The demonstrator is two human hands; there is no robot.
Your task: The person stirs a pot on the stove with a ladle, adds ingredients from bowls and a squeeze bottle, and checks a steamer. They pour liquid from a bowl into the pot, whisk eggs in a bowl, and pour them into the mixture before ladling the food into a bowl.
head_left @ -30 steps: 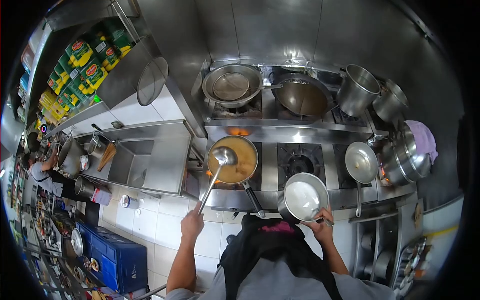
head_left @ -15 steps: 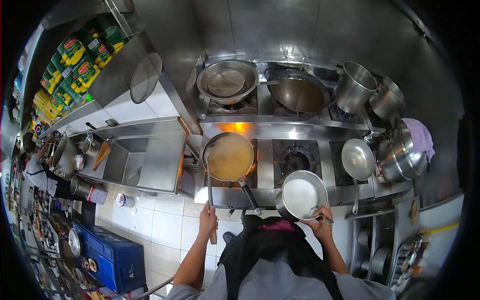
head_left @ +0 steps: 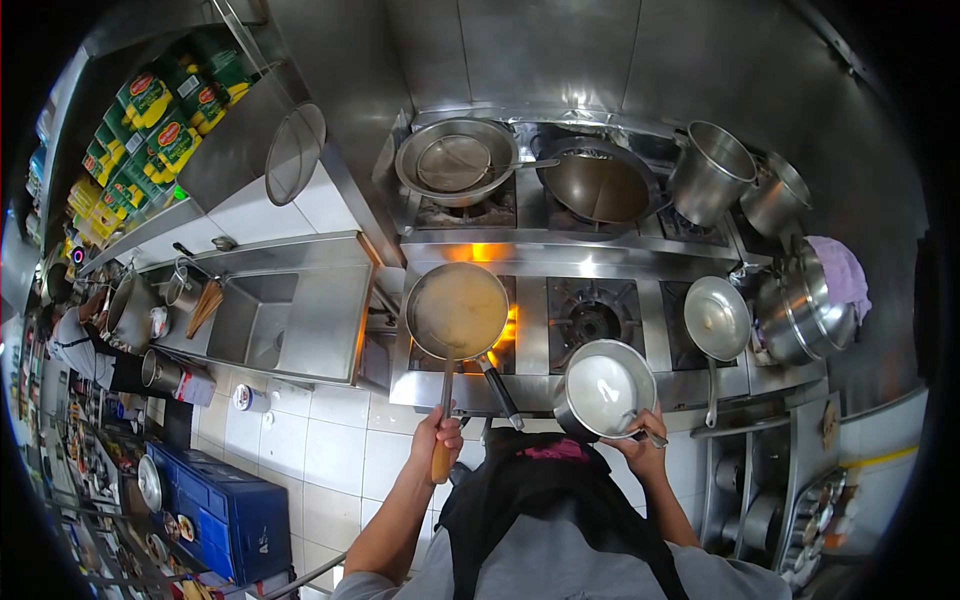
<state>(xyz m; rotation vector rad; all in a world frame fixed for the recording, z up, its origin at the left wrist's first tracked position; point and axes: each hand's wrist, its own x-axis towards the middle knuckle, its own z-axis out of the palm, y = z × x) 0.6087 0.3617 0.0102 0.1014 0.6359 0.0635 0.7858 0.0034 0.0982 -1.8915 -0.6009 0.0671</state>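
Observation:
My left hand [head_left: 437, 437] is closed around the wooden grip of a long metal-shafted utensil [head_left: 448, 385]. Its far end dips into the steaming yellowish food [head_left: 462, 310] and cannot be seen. That food fills a frying pan [head_left: 412, 330] over a lit burner, its black handle [head_left: 500, 392] pointing toward me. On the right, my right hand [head_left: 643, 445] grips a metal pot [head_left: 572, 408] by its near right side, where a metal handle also shows. White contents [head_left: 605, 385] lie inside the pot, which is tilted slightly toward me at the stove's front edge.
An unlit burner [head_left: 592, 318] is beside the pan, with a smaller skillet [head_left: 716, 315] to its right. Behind stand a wok [head_left: 600, 190], a bowl with a strainer [head_left: 455, 165] and tall pots [head_left: 708, 180]. A sink [head_left: 255, 320] lies left; another person [head_left: 80, 345] stands far left.
My left hand has shifted right and slightly down, bringing the utensil from the pan's left edge to its near side. The pot in my right hand has hardly moved.

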